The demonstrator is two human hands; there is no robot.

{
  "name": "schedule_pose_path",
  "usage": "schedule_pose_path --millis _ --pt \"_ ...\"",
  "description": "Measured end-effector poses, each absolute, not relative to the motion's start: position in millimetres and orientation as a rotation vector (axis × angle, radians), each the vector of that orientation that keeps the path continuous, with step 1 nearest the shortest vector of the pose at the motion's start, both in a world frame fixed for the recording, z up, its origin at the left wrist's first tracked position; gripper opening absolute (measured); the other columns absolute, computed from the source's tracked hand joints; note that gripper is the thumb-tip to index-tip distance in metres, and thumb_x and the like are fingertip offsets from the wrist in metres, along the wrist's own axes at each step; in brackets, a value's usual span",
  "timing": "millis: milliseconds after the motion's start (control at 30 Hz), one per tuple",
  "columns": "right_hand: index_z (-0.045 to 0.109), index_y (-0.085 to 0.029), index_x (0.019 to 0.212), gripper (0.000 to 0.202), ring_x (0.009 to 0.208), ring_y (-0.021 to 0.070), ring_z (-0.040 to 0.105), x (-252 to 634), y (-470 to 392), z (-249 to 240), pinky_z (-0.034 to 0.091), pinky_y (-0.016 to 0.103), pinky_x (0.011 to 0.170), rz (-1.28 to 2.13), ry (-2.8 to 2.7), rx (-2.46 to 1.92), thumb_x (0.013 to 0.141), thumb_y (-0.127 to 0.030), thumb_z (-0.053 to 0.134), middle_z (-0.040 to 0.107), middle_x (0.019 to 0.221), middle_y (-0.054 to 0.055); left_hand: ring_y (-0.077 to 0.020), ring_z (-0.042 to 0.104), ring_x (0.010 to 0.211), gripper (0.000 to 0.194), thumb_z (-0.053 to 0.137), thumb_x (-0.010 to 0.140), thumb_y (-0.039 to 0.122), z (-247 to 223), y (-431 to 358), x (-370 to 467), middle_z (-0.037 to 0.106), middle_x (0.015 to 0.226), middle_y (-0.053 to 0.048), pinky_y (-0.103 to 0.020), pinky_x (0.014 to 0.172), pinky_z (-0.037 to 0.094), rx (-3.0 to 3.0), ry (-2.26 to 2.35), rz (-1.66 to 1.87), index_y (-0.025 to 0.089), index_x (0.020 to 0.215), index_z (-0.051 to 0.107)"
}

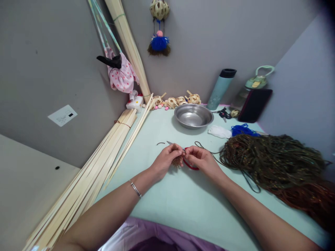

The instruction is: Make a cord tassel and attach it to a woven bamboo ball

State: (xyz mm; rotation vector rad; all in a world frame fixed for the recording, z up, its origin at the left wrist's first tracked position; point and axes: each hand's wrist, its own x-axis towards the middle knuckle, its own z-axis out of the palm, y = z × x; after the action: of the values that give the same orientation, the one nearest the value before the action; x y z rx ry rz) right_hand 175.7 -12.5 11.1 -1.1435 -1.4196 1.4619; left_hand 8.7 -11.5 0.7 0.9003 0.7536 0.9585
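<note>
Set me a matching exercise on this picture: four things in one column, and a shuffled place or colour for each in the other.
Things:
1. Tassel
2. Bowl
3. Phone
4. Blue yarn

Places and colours:
A. Silver-coloured
B. Just right of the white bundle in the picture
C. In front of the green-lidded bottle
D. At the fingers of the left hand

Pairs: 1-D, 2-A, 3-C, 4-B
</note>
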Motion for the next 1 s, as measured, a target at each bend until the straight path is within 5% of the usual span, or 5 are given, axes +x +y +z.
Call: schedule_pose_path --millis 567,833,1000 --pt "0.058 -0.019 0.074 0.02 0.052 0.0104 0.04 175.7 -14.5 13.2 0.029 0.026 0.051 1.418 -1.403 -1.137 0.075 -0.034 0.071 0.051 0.058 -0.004 -0.0074 0.059 0.061 0.019 0.072 0.081 0.03 0.2 -11.1 4.4 0.058 0.077 0.003 -0.021 0.063 0.044 0.907 0.742 0.929 0.017 0.087 0.058" --pt "0.056 -0.019 0.071 0.021 0.05 0.0092 0.038 172.8 -16.6 12.7 0.028 0.025 0.048 1.479 -1.452 -1.105 0.077 -0.035 0.07 0.051 0.058 -0.004 -0.0071 0.06 0.071 0.023 0.074 0.081 0.031 7.5 -11.4 2.5 0.065 0.102 -0.002 -0.021 0.071 0.048 0.838 0.643 0.986 0.018 0.088 0.057" --pt "0.058 -0.021 0.082 0.022 0.054 0.0113 0.043 176.2 -13.8 10.8 0.034 0.027 0.054 1.366 -1.432 -1.14 0.082 -0.04 0.067 0.054 0.064 -0.004 -0.0079 0.058 0.063 0.024 0.074 0.08 0.033 -1.0 -11.6 6.2 0.058 0.077 0.003 -0.021 0.063 0.045 0.934 0.807 1.023 0.018 0.088 0.057"
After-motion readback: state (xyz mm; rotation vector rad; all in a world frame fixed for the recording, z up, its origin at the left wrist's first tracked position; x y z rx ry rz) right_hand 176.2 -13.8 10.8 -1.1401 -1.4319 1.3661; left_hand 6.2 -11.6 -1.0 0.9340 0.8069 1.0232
